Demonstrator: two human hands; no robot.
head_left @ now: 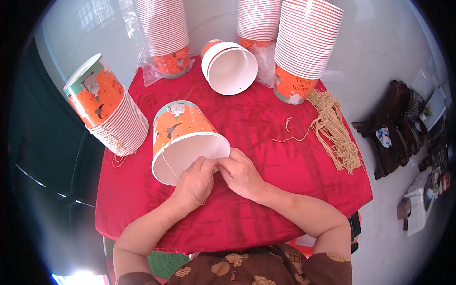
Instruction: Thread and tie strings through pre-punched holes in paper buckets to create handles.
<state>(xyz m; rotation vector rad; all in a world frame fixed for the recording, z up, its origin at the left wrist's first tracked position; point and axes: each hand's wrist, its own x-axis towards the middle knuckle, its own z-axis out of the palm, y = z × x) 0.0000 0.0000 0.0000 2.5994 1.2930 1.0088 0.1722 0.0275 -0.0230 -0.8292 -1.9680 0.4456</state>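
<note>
An orange paper bucket (184, 133) with a white inside lies on its side on the red tablecloth (266, 142), its mouth toward me. A thin tan string (172, 167) runs from its left rim across the opening to my left hand (197, 183). My left hand pinches the string at the bucket's lower rim. Beside it, fingertips meeting, my right hand (242, 173) grips the same string end at the rim.
A tilted stack of buckets (111, 114) lies at left with strings hanging. Tall stacks (306, 45) (166, 35) (259, 23) stand at the back, and one open bucket (230, 66) lies on its side. A bundle of tan strings (335, 133) rests at right, with a loose piece (289, 137) beside it. Dark furniture (394, 128) stands beyond the table.
</note>
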